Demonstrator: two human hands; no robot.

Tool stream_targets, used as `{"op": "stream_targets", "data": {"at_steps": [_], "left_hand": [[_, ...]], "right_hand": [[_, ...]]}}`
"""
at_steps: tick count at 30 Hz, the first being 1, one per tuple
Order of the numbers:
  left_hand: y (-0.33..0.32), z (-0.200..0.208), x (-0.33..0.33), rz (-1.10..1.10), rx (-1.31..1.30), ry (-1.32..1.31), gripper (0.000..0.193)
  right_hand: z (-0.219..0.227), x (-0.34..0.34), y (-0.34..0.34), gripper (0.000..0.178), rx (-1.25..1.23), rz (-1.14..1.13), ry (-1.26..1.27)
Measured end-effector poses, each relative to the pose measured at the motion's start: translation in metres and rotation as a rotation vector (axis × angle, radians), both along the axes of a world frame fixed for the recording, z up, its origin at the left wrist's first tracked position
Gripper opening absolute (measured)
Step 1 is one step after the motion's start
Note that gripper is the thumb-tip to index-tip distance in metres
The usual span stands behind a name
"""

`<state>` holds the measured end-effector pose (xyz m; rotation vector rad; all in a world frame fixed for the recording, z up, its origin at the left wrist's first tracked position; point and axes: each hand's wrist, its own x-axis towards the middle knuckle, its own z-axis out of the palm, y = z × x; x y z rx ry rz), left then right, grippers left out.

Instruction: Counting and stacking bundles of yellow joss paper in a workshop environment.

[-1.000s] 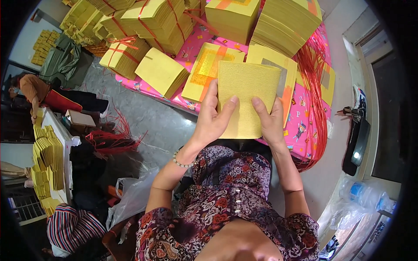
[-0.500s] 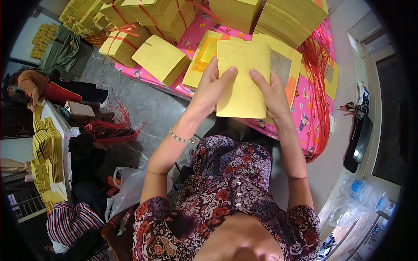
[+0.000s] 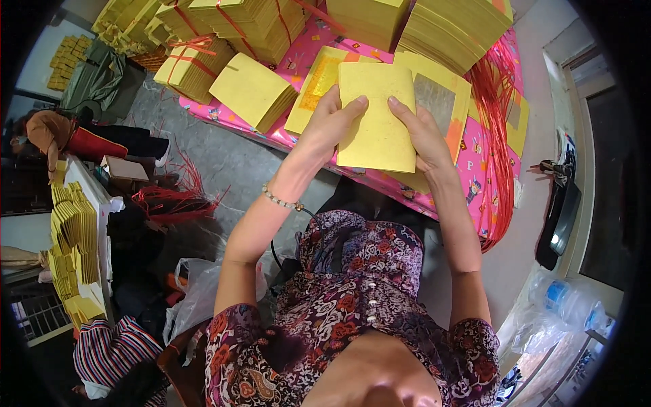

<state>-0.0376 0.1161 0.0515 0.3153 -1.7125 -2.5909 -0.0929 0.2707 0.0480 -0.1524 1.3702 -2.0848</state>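
At the far left we see a narrow white side table [image 3: 102,203] carrying rows of small yellow paper bundles [image 3: 71,244], with a loose tangle of red plastic string [image 3: 173,200] lying on the grey floor beside it. Further up, a pink patterned plastic table cover [image 3: 488,169] begins, and on its left end sit yellow paper stacks tied crosswise with red string [image 3: 193,64]. Just right of them lies an untied, tilted block of plain yellow sheets [image 3: 252,91].

Our left hand [image 3: 329,129] comes next, thumb on the face of a thin rectangular stack of plain yellow paper [image 3: 376,115], the other fingers wrapped behind its left edge. The stack is lifted off the table, in front of our chest and above the near edge of the pink cover, held almost flat toward us. Behind it lies a yellow sheet with a gold foil square [image 3: 319,85]. Our right hand [image 3: 424,132] closes on the stack's right edge in the same way, thumb on top near the upper corner, so both hands clasp it firmly.

Right of that hand lies a yellow sheet with a silver foil square and orange border [image 3: 437,102]. Tall unbound yellow paper piles [image 3: 454,30] stand behind, and a thick hank of red plastic strips [image 3: 495,122] drapes over the table's right edge.
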Motion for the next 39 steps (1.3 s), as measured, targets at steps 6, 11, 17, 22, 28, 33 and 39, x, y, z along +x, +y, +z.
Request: {"op": "stream_targets", "data": {"at_steps": [6,11,17,22,28,33,39], "left_hand": [[0.002,0.005,0.002,-0.001,0.022,-0.006,0.034],[0.012,0.011,0.012,0.038,-0.014,0.199,0.04],[0.019,0.011,0.023,0.114,-0.134,0.317,0.041],[0.024,0.011,0.029,0.143,-0.146,0.391,0.041],[0.025,0.003,0.043,0.142,-0.136,0.37,0.038],[0.032,-0.005,0.052,0.142,-0.133,0.34,0.033],[0.032,-0.005,0.058,0.118,-0.15,0.292,0.031]], "right_hand": [[-0.003,0.004,-0.003,0.037,0.051,-0.074,0.159],[0.002,0.013,0.001,0.039,0.095,-0.126,0.394],[0.008,0.025,0.005,0.04,0.1,-0.114,0.522],[0.009,0.026,0.014,0.039,0.026,-0.072,0.448],[0.014,0.03,0.013,0.03,-0.031,-0.163,0.491],[0.013,0.027,0.026,0.022,0.077,-0.161,0.499],[0.009,0.022,0.03,0.019,0.101,-0.183,0.531]]}}
